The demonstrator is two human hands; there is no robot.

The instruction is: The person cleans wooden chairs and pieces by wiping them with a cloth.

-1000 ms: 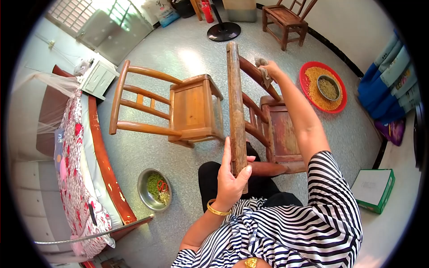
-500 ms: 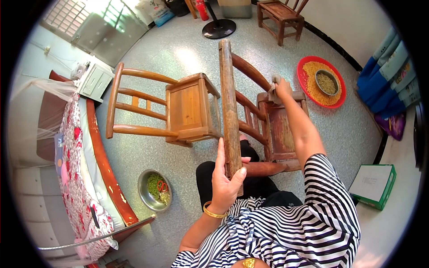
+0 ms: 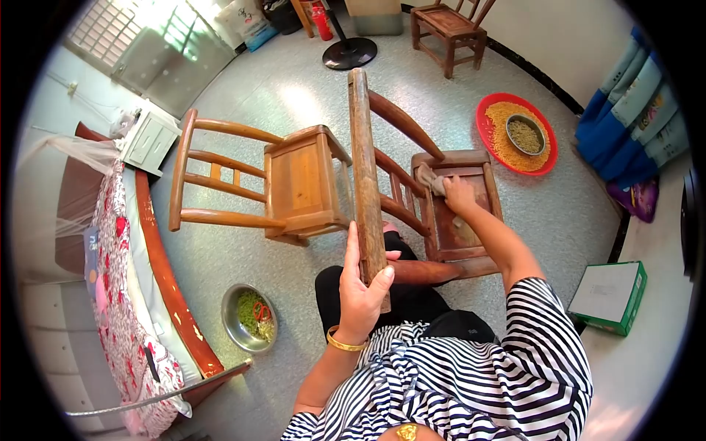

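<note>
Nearest: striped top, gold bracelet on left wrist. Left hand grips the near end of the top rail of a worn wooden chair; index finger lies along one side, thumb on the other, remaining fingers partly hidden. That chair sits right in front of the person, backrest toward the camera, seat lower and to the right. Right hand is down at the seat, fingers closed around a greyish cloth, cloth touching the seat near the backrest side; exact finger spread can't be told. Left on floor: metal bowl with green bits and something red inside. Right: green-and-white box. Left of the held chair, just beside it, a lighter wooden chair; further left a bed with floral cover. Past the seat, right: red tray of yellow grains, small metal bowl standing in it; blue curtain farther right. Far back: white cabinet at left, round black base with pole in the middle, third wooden chair by the wall.
</note>
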